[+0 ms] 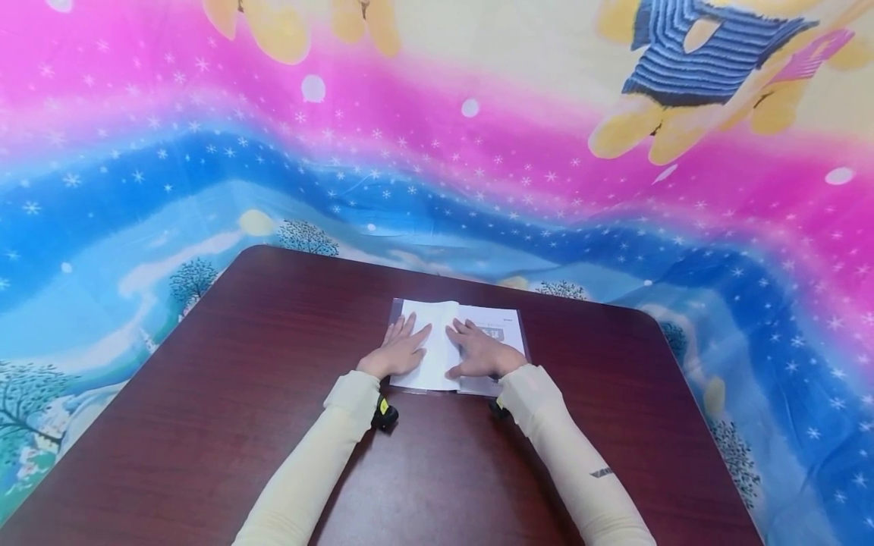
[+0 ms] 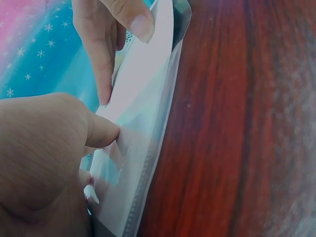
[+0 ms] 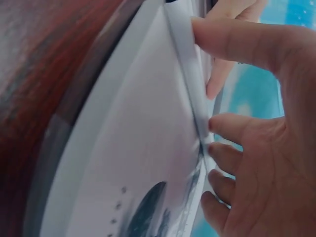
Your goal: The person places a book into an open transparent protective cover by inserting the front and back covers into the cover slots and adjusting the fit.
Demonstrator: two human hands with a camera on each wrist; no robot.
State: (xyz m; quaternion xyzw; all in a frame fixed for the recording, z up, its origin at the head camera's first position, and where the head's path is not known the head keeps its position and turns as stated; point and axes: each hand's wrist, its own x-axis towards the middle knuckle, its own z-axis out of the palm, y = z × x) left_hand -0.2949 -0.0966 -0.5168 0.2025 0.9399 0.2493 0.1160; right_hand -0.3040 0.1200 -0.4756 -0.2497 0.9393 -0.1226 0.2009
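Note:
A thin white booklet (image 1: pixel 437 371) in a clear plastic cover (image 2: pixel 155 138) lies on the table. A blank white sheet covers its left part, with a raised edge near the middle. To the right shows a page (image 1: pixel 510 322) with a grey printed block, partly hidden by a hand. My left hand (image 1: pixel 397 350) rests on the blank sheet, fingers spread and straight. My right hand (image 1: pixel 483 355) touches the sheet's raised edge (image 3: pixel 185 64), its fingertips lined along it and its thumb toward the near end.
The dark red-brown wooden table (image 1: pixel 259 379) reaches out around the booklet on every side. Behind it hangs a pink and blue patterned cloth (image 1: pixel 410 189). A black wrist camera (image 1: pixel 385 415) sits under the left cuff.

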